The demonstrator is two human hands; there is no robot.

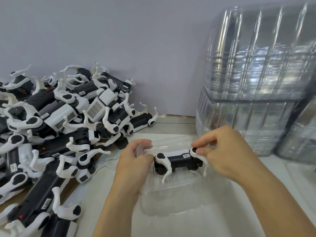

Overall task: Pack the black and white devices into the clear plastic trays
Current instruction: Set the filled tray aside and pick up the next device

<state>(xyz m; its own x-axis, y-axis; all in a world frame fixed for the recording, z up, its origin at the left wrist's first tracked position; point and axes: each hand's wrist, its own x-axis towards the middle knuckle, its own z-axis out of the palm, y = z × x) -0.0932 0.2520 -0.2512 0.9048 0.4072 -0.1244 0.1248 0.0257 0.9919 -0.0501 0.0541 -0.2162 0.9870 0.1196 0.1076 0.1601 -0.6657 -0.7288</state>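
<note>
A black and white device (178, 161) lies sideways in a clear plastic tray (172, 202) on the white table in front of me. My left hand (135, 159) grips the tray's far left edge beside the device's left end. My right hand (220, 149) pinches the round white and black cap at the device's right end. Two thin white legs of the device hang down into the tray. A large heap of the same black and white devices (59, 127) covers the table to the left.
Tall stacks of clear plastic trays (256, 79) stand at the back right against the grey wall. Another clear tray edge (304, 177) shows at the far right. A strip of wooden surface (174, 123) lies between the heap and the stacks.
</note>
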